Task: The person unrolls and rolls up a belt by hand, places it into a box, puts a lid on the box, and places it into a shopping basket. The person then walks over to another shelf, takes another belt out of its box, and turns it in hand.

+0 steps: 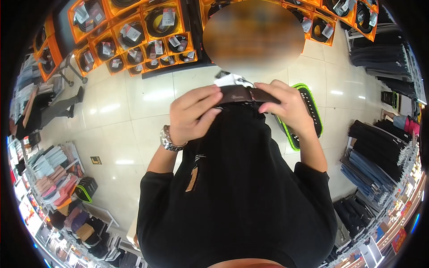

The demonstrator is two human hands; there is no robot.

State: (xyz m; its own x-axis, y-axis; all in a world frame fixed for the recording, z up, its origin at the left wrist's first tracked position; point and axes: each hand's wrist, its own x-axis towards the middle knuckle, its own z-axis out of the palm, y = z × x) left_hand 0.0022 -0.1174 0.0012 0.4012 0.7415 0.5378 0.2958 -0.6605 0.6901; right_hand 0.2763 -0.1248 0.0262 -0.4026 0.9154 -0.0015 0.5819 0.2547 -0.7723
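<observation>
In front of my chest, both hands hold a dark brown belt (237,96) with small pale lettering on its band. A white tag (230,80) sticks up behind it. My left hand (196,109), with a metal watch (170,139) on the wrist, is closed around the left end, thumb below and fingers on top. At the other end, my right hand (286,102) pinches the band between thumb and fingers. The belt's far side is hidden, and part of it lies before my black shirt (250,178).
A black basket with a green rim (316,105) stands on the tiled floor at right. Ahead, coiled belts fill orange display boxes (131,33). Racks of folded trousers (373,149) line the right, stacked clothes (56,165) the left. Another person's legs (60,107) show at far left.
</observation>
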